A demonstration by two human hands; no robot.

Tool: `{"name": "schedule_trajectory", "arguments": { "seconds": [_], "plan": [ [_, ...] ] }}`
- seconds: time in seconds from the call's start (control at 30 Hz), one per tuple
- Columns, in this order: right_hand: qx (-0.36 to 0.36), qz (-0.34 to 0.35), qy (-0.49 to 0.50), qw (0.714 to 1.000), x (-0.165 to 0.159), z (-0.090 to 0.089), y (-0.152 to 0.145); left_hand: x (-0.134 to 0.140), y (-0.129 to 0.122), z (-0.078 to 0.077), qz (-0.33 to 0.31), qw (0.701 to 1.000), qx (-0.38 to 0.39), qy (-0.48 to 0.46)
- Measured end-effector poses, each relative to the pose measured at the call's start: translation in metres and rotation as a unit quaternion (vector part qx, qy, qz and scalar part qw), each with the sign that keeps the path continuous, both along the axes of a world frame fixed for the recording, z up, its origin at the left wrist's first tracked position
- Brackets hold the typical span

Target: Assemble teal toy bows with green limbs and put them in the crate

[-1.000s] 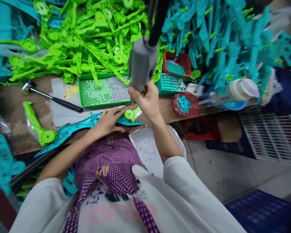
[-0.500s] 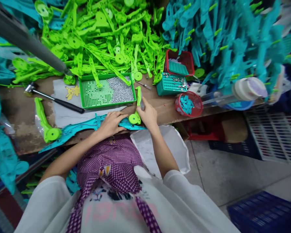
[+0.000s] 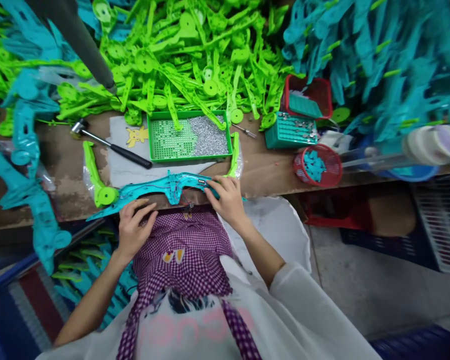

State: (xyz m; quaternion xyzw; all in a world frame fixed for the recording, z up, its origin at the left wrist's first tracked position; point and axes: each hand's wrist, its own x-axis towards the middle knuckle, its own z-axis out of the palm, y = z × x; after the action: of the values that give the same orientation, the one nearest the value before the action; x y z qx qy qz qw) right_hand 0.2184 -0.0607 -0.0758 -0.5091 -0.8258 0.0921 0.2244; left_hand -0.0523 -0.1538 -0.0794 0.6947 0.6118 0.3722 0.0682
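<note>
A long turquoise bow-shaped plastic piece (image 3: 146, 189) lies along the table's front edge. At its left end is a lime green arm (image 3: 97, 177) with a round disc and a clear film. A second green arm (image 3: 234, 157) stands out at the right end, its lower part behind my right hand. My left hand (image 3: 135, 227) is at the front edge, fingers apart and holding nothing, close to the piece's left half. My right hand (image 3: 228, 200) rests with stretched fingers over the piece's right half, beside a small dark slot.
Behind the piece stands a green tray (image 3: 172, 140) of small metal screws. A hammer (image 3: 112, 147) and a screwdriver (image 3: 244, 131) lie nearby. Red basket (image 3: 317, 167) and teal box (image 3: 290, 131) are at right. A grey tool (image 3: 78, 45) hangs at upper left, before heaped green parts (image 3: 195, 50).
My left hand has moved left off the middle of the turquoise piece. My right hand has let go of the right green arm and come down over the piece. The view has shifted left.
</note>
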Motion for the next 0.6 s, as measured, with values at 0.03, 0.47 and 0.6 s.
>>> {"name": "schedule_trajectory", "arguments": {
  "seconds": [0.03,0.47,0.6],
  "plan": [
    [0.012,0.0,0.003,1.0,-0.001,-0.001,-0.001,0.0,-0.002,0.001,0.022,1.0,0.008,-0.013],
    [-0.029,0.158,-0.068,0.985,-0.029,-0.004,-0.031,0.003,0.087,0.063,0.033,0.97,0.04,-0.237],
    [-0.053,0.143,0.044,0.987,-0.03,0.016,-0.012,0.017,0.081,0.05,-0.054,0.98,0.0,-0.194]
  ]
}}
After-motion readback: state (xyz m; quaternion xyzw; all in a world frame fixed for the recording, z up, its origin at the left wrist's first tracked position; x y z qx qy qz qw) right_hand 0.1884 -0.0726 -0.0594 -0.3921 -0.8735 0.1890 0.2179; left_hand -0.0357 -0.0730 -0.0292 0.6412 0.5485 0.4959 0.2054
